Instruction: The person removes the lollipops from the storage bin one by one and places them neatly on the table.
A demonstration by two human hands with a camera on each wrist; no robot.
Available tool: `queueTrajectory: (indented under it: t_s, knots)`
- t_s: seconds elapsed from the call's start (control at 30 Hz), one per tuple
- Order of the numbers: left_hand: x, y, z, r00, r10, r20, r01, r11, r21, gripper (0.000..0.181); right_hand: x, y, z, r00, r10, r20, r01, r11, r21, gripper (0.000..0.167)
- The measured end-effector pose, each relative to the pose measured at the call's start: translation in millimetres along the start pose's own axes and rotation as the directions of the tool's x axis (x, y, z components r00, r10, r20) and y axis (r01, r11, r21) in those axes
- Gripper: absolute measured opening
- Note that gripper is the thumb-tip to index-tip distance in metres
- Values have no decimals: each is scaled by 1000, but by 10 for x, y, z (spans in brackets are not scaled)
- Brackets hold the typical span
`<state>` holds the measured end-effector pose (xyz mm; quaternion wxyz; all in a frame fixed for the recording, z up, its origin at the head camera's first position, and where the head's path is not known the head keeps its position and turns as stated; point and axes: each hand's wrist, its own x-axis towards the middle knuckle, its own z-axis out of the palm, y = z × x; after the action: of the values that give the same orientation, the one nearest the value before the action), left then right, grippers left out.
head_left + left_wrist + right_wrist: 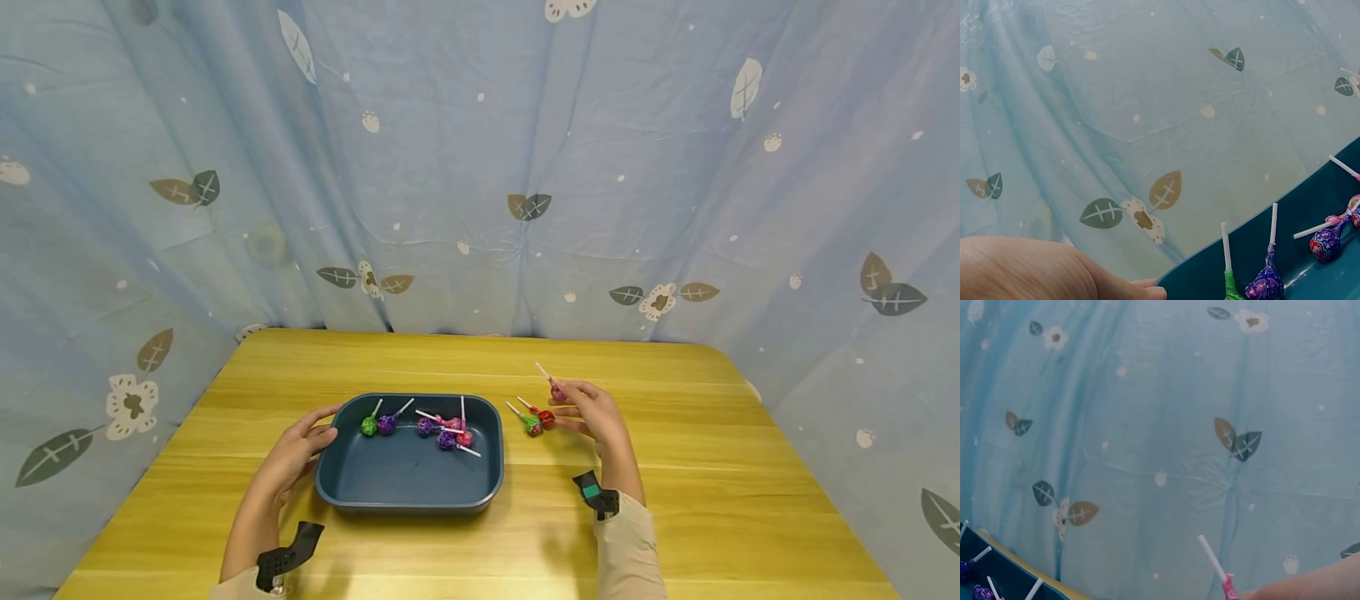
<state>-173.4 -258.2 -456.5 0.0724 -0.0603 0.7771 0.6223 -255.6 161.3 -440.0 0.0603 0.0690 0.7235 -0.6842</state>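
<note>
My right hand [600, 417] pinches a pink-wrapped lollipop [557, 392] by its candy end, above the table to the right of the tray. In the right wrist view its white stick [1212, 557] points up and left. Just below that hand lie a red lollipop [547, 419] and a green lollipop [533, 427]. My left hand [296, 450] holds the left rim of a dark blue tray [408, 507], thumb at the edge. Inside the tray are a green lollipop [369, 426], a purple lollipop [387, 424] and a cluster of purple and pink lollipops [447, 437].
Under everything is a yellow wood-grain table [720, 467]. A pale blue curtain [465, 167] printed with leaves and flowers hangs behind and at both sides. Each wrist carries a black strap [288, 557].
</note>
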Motion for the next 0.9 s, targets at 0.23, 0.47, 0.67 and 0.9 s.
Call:
queueTrajectory:
  t_s: [0.23,0.47,0.67,0.9]
  knots:
    - [5,13,5,1000,-2,1,2,1000,-9,49,38,36,-48,999,43,-7,-43,999,6,47]
    - [-2,15,12,1000,-6,-3,6,1000,-1,49,76,126,-122,994,99,-40,-95,992,84,46]
    - [-7,15,7,1000,-3,-6,3,1000,3,49,132,245,-132,988,140,-69,-133,987,93,45]
    - [-14,17,8,1000,-3,-2,3,1000,12,49,157,361,-68,985,136,-106,-134,991,18,47]
